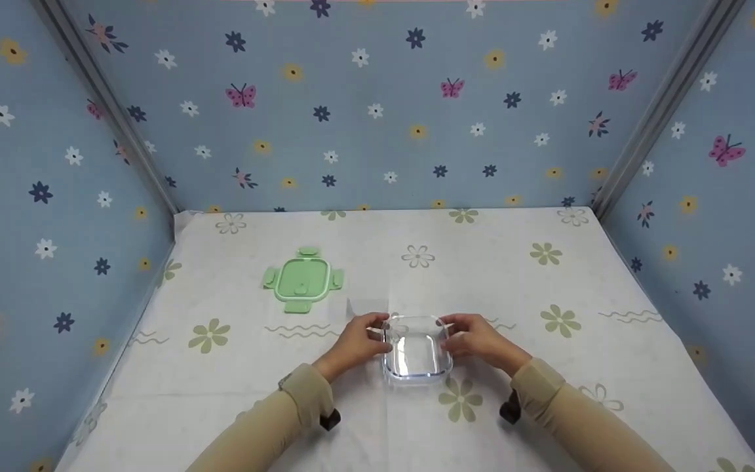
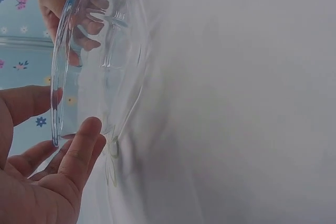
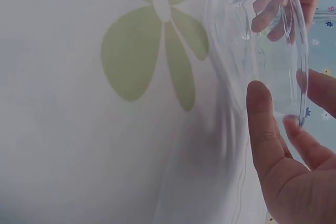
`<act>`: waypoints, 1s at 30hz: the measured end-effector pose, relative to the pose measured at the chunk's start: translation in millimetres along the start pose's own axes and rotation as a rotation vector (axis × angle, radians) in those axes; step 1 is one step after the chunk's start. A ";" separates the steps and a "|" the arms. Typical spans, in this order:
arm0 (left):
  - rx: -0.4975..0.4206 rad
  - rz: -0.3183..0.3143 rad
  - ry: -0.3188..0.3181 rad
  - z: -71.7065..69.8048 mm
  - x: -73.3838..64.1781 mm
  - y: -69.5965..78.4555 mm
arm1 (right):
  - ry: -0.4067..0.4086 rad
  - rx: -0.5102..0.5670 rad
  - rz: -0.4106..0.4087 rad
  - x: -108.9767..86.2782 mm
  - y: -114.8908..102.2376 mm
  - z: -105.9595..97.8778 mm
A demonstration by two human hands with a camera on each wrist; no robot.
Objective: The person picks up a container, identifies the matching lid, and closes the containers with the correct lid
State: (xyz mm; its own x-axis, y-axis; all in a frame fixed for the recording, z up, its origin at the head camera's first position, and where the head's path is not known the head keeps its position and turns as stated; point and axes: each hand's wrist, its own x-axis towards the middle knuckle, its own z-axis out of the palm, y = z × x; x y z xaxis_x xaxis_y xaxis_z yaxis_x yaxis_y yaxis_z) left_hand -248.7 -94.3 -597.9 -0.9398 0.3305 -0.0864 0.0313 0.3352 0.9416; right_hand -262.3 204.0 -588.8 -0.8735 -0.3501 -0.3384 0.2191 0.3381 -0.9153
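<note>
A clear, square glass food container with rounded corners sits low over the white cloth, its open side up, between the two hands. My left hand holds its left side, with thumb and fingers spread at the rim and along the outer wall. On the opposite side, my right hand grips the rim and wall in much the same way. In both wrist views the far hand shows through the glass wall. Nothing lies inside the container. A green lid with clip flaps folded outward lies farther back on the left.
A white cloth with green flowers and wavy lines covers the table. Blue flowered panels stand at the back and both sides, with grey metal posts in the corners. A small transparent flat piece shows behind the left hand.
</note>
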 end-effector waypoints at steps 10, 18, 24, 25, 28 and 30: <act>-0.010 0.002 0.030 -8.9 -4.4 -2.1 | 0.003 -0.050 -0.020 -1.7 0.8 3.3; 0.009 -0.016 0.060 -25.3 -12.1 -3.4 | 0.018 -0.073 -0.015 -1.8 1.4 1.5; 0.018 -0.036 0.072 -36.7 -16.9 -2.9 | 0.018 -0.093 -0.029 -3.3 0.4 0.8; 0.020 -0.036 0.072 -38.3 -17.5 -3.0 | 0.012 -0.092 -0.040 -3.8 0.4 0.8; 0.032 -0.037 0.079 -43.2 -19.2 -4.4 | -0.001 -0.090 -0.069 -4.7 0.6 1.0; 0.037 -0.040 0.087 -46.8 -20.4 -5.0 | -0.008 -0.091 -0.084 -4.9 0.8 1.2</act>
State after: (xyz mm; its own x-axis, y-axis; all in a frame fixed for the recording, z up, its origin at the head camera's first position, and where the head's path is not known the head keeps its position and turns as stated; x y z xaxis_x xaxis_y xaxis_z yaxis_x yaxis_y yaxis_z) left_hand -245.6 -144.0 -585.6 -0.9665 0.2388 -0.0938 0.0041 0.3799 0.9250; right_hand -257.3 204.9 -588.2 -0.8833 -0.3877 -0.2634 0.1047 0.3846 -0.9171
